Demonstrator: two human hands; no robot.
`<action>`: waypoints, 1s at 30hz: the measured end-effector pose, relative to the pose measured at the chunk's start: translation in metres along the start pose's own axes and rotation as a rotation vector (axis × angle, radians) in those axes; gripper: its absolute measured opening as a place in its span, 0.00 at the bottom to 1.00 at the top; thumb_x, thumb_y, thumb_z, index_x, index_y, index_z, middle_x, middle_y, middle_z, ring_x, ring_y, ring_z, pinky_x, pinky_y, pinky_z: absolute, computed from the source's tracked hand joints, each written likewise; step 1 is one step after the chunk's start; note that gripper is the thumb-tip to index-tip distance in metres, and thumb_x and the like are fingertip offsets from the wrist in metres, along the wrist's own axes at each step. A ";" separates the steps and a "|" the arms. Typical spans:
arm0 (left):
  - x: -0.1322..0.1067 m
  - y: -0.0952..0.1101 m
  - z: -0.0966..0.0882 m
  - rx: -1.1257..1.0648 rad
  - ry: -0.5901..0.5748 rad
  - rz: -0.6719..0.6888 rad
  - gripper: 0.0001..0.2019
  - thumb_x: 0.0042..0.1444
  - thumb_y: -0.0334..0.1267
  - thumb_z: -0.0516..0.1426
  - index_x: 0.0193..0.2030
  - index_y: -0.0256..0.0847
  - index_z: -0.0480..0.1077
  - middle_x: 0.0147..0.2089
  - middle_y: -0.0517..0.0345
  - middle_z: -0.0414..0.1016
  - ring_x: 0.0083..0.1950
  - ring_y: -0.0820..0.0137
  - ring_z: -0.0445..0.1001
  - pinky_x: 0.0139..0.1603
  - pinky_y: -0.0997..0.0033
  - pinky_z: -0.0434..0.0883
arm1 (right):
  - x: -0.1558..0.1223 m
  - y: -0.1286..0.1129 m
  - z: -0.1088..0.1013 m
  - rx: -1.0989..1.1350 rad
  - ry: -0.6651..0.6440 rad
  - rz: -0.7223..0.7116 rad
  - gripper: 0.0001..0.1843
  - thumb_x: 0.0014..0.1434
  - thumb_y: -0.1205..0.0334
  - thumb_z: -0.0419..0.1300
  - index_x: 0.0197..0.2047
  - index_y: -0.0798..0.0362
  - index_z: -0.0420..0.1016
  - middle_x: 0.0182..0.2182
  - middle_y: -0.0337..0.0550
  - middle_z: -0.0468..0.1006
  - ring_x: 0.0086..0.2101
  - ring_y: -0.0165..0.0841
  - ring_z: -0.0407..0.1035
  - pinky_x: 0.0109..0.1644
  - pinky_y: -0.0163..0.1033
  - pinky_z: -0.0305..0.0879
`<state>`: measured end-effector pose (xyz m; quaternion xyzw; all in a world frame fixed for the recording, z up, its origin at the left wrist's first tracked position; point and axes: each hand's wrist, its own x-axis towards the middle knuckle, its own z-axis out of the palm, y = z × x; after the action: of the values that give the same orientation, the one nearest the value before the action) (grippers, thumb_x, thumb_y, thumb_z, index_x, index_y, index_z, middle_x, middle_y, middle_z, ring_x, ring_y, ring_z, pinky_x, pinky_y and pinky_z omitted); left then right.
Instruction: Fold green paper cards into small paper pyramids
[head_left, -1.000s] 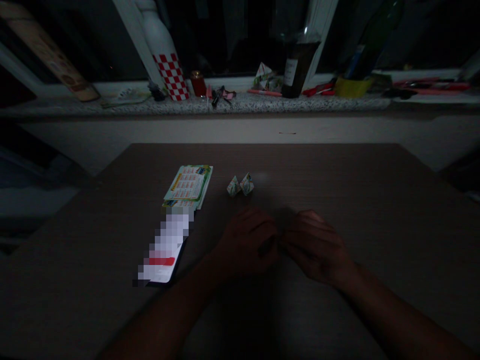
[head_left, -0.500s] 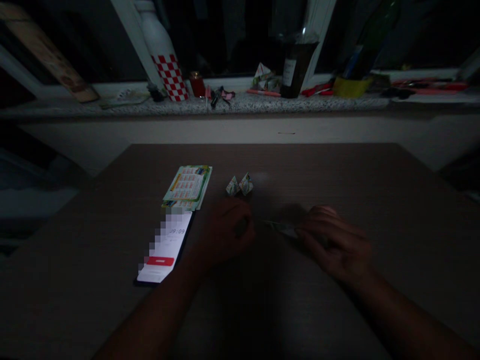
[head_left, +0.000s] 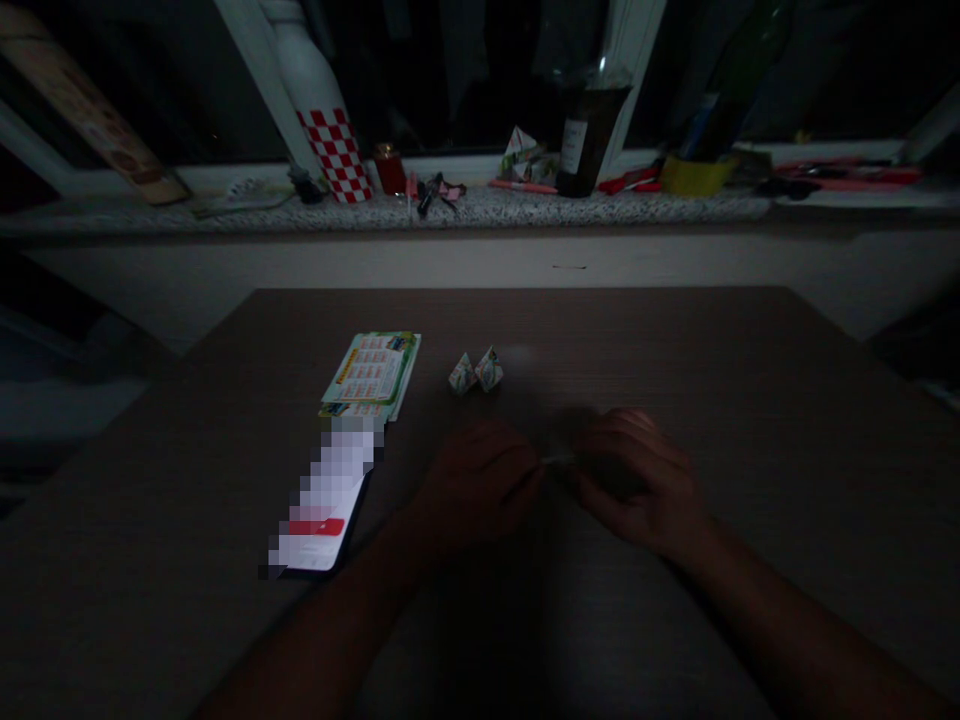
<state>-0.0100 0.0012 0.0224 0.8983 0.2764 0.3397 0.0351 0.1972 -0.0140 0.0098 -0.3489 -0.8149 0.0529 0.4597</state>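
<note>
The scene is very dark. My left hand [head_left: 476,485] and my right hand [head_left: 634,480] meet over the middle of a brown table [head_left: 750,400], fingers curled. Between them they pinch a small pale piece of paper [head_left: 559,461], mostly hidden by the fingers. Two small folded paper shapes [head_left: 475,372] sit on the table just beyond my left hand. A stack of printed paper sheets [head_left: 371,372] lies to the left. A lit phone [head_left: 324,500] lies in front of that stack, beside my left forearm.
Behind the table runs a stone windowsill [head_left: 637,207] crowded with things: a red-and-white checkered bottle [head_left: 322,120], a dark glass bottle [head_left: 589,130], a small red jar [head_left: 390,168], a yellow cup [head_left: 686,173], pens and folded paper.
Half a second ago my hands were apart with the paper showing between them. Now they have come together again around it. The camera has shifted slightly.
</note>
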 end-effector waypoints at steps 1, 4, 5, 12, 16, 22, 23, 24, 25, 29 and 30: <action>0.000 0.001 0.000 0.013 -0.018 0.029 0.06 0.58 0.31 0.53 0.32 0.37 0.69 0.31 0.56 0.73 0.34 0.71 0.68 0.38 0.69 0.67 | 0.001 0.000 0.000 -0.020 -0.017 -0.022 0.13 0.47 0.72 0.63 0.37 0.53 0.70 0.30 0.44 0.75 0.33 0.37 0.70 0.39 0.46 0.65; 0.000 0.003 0.001 0.022 -0.065 0.087 0.06 0.58 0.30 0.52 0.32 0.36 0.69 0.31 0.56 0.72 0.34 0.71 0.67 0.38 0.69 0.67 | 0.002 0.000 0.002 -0.061 -0.037 -0.064 0.10 0.46 0.73 0.62 0.32 0.53 0.69 0.26 0.42 0.74 0.30 0.36 0.69 0.37 0.44 0.65; 0.000 0.003 0.002 0.014 -0.072 0.094 0.06 0.58 0.30 0.52 0.33 0.36 0.69 0.31 0.56 0.72 0.34 0.71 0.67 0.38 0.69 0.67 | 0.002 0.000 0.003 -0.066 -0.032 -0.065 0.10 0.45 0.74 0.62 0.31 0.53 0.69 0.25 0.42 0.73 0.30 0.36 0.69 0.36 0.43 0.64; -0.002 0.001 0.000 -0.036 -0.070 0.073 0.06 0.59 0.31 0.52 0.33 0.36 0.70 0.31 0.56 0.74 0.33 0.71 0.69 0.38 0.69 0.67 | 0.000 0.009 -0.001 -0.060 -0.019 0.002 0.09 0.45 0.74 0.60 0.28 0.52 0.67 0.22 0.39 0.70 0.26 0.33 0.66 0.33 0.41 0.63; -0.005 -0.002 -0.002 -0.082 -0.020 -0.031 0.04 0.57 0.32 0.55 0.33 0.37 0.70 0.32 0.55 0.74 0.35 0.70 0.71 0.37 0.69 0.68 | -0.002 0.016 -0.011 -0.058 0.040 0.125 0.08 0.47 0.73 0.60 0.26 0.51 0.66 0.23 0.39 0.69 0.26 0.33 0.65 0.31 0.40 0.62; -0.003 0.002 0.002 -0.320 -0.012 -0.327 0.05 0.58 0.36 0.55 0.33 0.39 0.70 0.32 0.57 0.75 0.35 0.71 0.73 0.36 0.70 0.68 | -0.004 0.006 -0.004 0.119 -0.012 0.267 0.10 0.51 0.68 0.62 0.39 0.51 0.71 0.34 0.45 0.76 0.36 0.37 0.71 0.39 0.41 0.67; -0.003 0.003 0.003 -0.355 -0.021 -0.362 0.05 0.57 0.37 0.55 0.33 0.39 0.70 0.32 0.57 0.75 0.34 0.71 0.72 0.36 0.71 0.68 | -0.004 0.004 -0.001 0.171 -0.006 0.284 0.08 0.52 0.67 0.61 0.38 0.51 0.72 0.33 0.44 0.76 0.35 0.37 0.71 0.38 0.41 0.67; -0.002 0.004 0.004 -0.379 -0.035 -0.389 0.05 0.57 0.37 0.55 0.33 0.39 0.70 0.32 0.58 0.74 0.34 0.72 0.72 0.36 0.72 0.68 | -0.004 0.003 0.003 0.221 0.000 0.299 0.05 0.53 0.67 0.60 0.35 0.51 0.72 0.31 0.43 0.76 0.34 0.36 0.71 0.37 0.40 0.67; -0.002 0.005 0.006 -0.390 -0.054 -0.408 0.05 0.57 0.36 0.55 0.33 0.39 0.70 0.32 0.58 0.74 0.34 0.72 0.72 0.36 0.73 0.67 | -0.004 0.002 0.005 0.267 -0.012 0.314 0.02 0.54 0.67 0.60 0.33 0.51 0.72 0.29 0.43 0.76 0.32 0.35 0.71 0.36 0.40 0.67; -0.003 0.006 0.012 -0.357 -0.146 -0.373 0.02 0.53 0.34 0.55 0.31 0.39 0.68 0.29 0.60 0.72 0.31 0.73 0.69 0.33 0.74 0.65 | -0.007 0.001 0.011 0.341 -0.005 0.363 0.02 0.53 0.67 0.60 0.29 0.52 0.71 0.26 0.41 0.75 0.28 0.33 0.70 0.33 0.39 0.66; -0.003 0.007 0.014 -0.347 -0.162 -0.350 0.02 0.52 0.34 0.55 0.30 0.38 0.68 0.28 0.60 0.71 0.30 0.73 0.69 0.32 0.74 0.64 | -0.007 0.000 0.011 0.335 -0.009 0.369 0.02 0.53 0.67 0.60 0.29 0.52 0.71 0.25 0.41 0.75 0.27 0.33 0.70 0.32 0.38 0.66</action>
<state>-0.0002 -0.0045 0.0118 0.8417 0.3614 0.2979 0.2689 0.1909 -0.0157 -0.0018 -0.4105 -0.7194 0.2719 0.4899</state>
